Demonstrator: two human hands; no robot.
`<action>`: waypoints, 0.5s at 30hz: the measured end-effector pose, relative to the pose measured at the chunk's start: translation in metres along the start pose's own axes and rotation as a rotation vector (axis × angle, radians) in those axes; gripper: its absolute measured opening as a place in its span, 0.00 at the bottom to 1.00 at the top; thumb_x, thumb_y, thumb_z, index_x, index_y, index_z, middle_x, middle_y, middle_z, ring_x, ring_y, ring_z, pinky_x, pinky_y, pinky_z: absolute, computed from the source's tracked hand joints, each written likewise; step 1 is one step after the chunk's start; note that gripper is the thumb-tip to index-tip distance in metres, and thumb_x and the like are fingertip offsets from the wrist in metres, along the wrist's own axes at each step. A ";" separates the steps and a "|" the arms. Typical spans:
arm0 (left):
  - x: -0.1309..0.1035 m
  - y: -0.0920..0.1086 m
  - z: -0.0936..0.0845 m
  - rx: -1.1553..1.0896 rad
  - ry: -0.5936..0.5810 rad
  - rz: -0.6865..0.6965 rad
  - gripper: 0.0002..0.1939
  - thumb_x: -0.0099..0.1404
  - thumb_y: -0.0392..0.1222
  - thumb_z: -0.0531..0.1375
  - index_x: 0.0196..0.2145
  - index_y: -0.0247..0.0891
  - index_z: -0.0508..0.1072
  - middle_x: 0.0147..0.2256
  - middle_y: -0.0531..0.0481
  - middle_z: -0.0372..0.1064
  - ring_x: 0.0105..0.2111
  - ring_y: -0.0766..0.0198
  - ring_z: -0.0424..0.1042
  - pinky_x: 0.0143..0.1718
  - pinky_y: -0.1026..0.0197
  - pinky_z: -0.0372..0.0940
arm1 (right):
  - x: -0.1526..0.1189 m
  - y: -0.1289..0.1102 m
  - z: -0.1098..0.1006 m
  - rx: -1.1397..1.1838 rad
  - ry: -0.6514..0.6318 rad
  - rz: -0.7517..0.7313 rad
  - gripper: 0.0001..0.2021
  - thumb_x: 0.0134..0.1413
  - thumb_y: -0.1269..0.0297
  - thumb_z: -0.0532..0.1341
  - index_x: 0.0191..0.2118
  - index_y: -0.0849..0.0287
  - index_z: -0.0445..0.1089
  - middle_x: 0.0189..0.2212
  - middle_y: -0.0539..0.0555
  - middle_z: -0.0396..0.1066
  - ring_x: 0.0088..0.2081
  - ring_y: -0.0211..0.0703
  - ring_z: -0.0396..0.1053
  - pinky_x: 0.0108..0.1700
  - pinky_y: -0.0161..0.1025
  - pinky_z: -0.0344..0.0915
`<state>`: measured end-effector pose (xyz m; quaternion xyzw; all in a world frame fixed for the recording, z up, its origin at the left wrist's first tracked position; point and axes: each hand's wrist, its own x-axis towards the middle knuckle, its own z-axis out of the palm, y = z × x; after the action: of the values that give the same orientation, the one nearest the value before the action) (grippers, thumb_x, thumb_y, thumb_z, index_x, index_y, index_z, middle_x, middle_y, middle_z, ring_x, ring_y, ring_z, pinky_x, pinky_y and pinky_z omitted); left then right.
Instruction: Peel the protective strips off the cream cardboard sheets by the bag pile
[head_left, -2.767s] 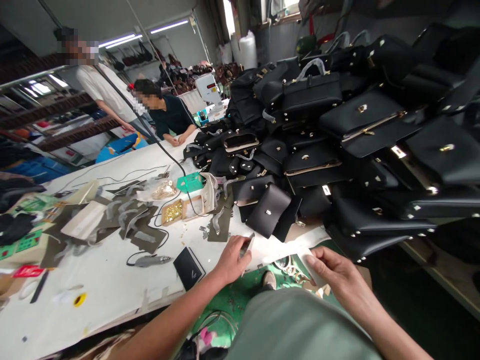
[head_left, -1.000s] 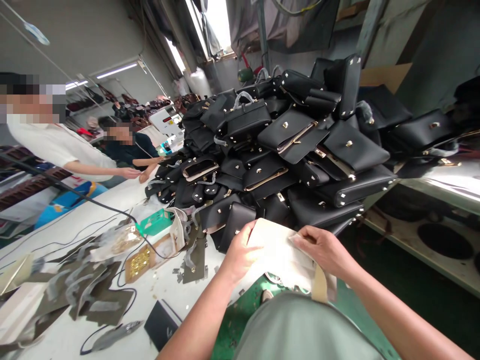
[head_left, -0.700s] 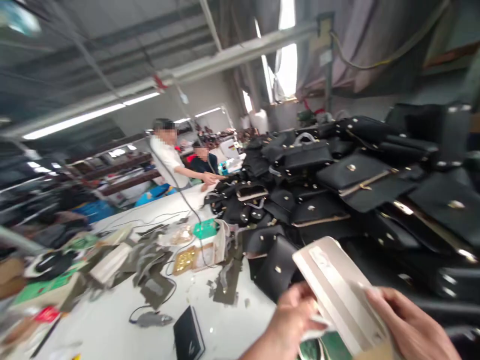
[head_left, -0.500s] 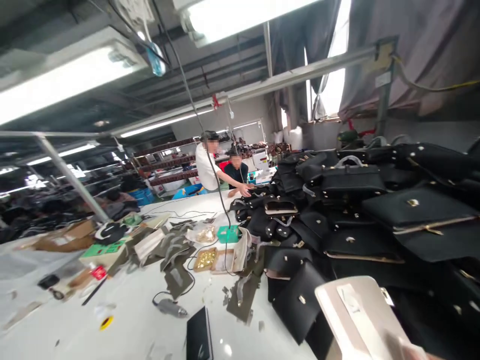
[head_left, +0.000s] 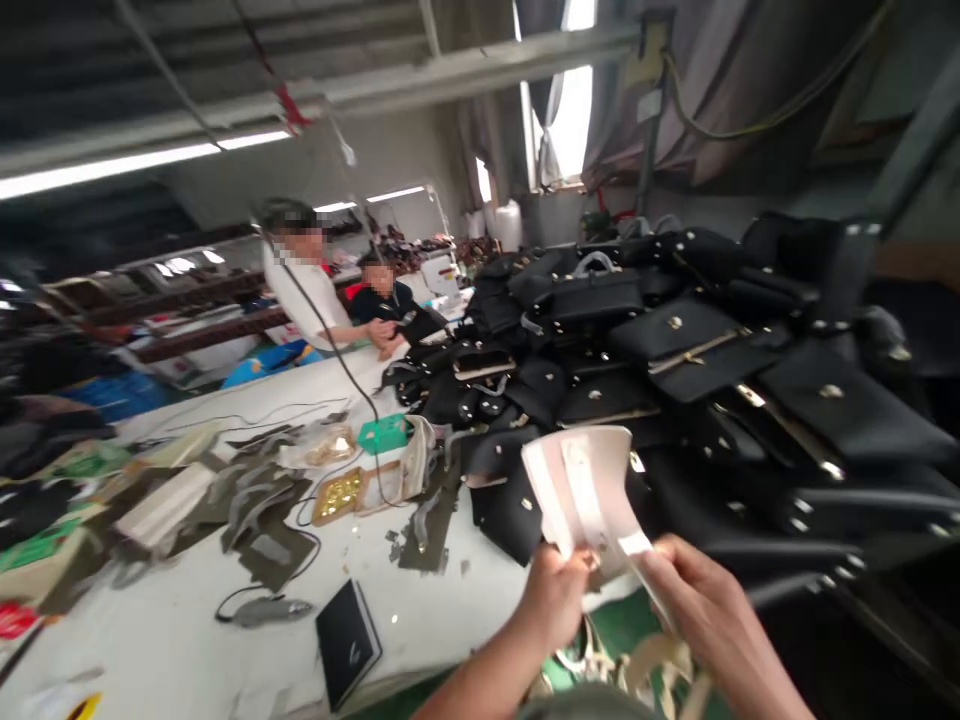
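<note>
A pale pink bag piece (head_left: 546, 480), curved like a flap and with a light strip down its middle, is upright in front of me. My left hand (head_left: 553, 598) is closed on its lower left edge. On the lower right side, my right hand (head_left: 694, 590) grips the same piece, thumb on top. A small metal fitting shows at its right edge. Just behind lies a heap of black handbags (head_left: 600, 295) with metal clasps. Below my hands hang cream straps (head_left: 652, 660), partly hidden by my arms.
On the white table (head_left: 225, 660) lie a black notebook (head_left: 349, 640), a grey corded tool (head_left: 270, 610), a tray of gold-coloured fittings (head_left: 339, 495), a green box (head_left: 384, 433) and dark scraps. Two people (head_left: 304, 290) are across the table. A cable hangs down over it.
My view has turned right and down. The pale bag piece has come from the lower right toward the middle, and both my hands now show on it. The standing person's hands have drawn together.
</note>
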<state>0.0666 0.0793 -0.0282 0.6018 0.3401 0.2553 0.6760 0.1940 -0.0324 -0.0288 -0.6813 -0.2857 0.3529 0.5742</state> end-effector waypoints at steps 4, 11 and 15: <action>0.003 0.005 -0.003 -0.007 -0.101 0.003 0.17 0.68 0.45 0.59 0.49 0.34 0.80 0.44 0.43 0.81 0.52 0.48 0.75 0.59 0.50 0.66 | 0.014 0.006 0.000 0.019 -0.054 -0.011 0.27 0.54 0.36 0.62 0.24 0.55 0.60 0.19 0.42 0.51 0.24 0.35 0.48 0.26 0.36 0.46; -0.013 0.015 -0.001 -0.027 -0.075 0.003 0.16 0.68 0.48 0.60 0.40 0.32 0.81 0.39 0.43 0.80 0.46 0.50 0.76 0.56 0.53 0.67 | 0.011 0.010 0.007 -0.147 -0.063 -0.022 0.26 0.57 0.38 0.59 0.24 0.55 0.59 0.22 0.44 0.52 0.26 0.37 0.51 0.28 0.36 0.50; -0.020 0.018 0.006 -0.095 -0.020 0.017 0.19 0.64 0.50 0.66 0.42 0.29 0.80 0.40 0.40 0.79 0.46 0.47 0.77 0.50 0.50 0.70 | 0.007 0.015 0.015 -0.308 0.006 0.048 0.24 0.55 0.40 0.59 0.23 0.55 0.61 0.19 0.46 0.58 0.26 0.39 0.59 0.27 0.35 0.56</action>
<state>0.0596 0.0630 -0.0070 0.5744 0.3159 0.2710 0.7049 0.1859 -0.0212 -0.0461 -0.7689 -0.3184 0.3167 0.4550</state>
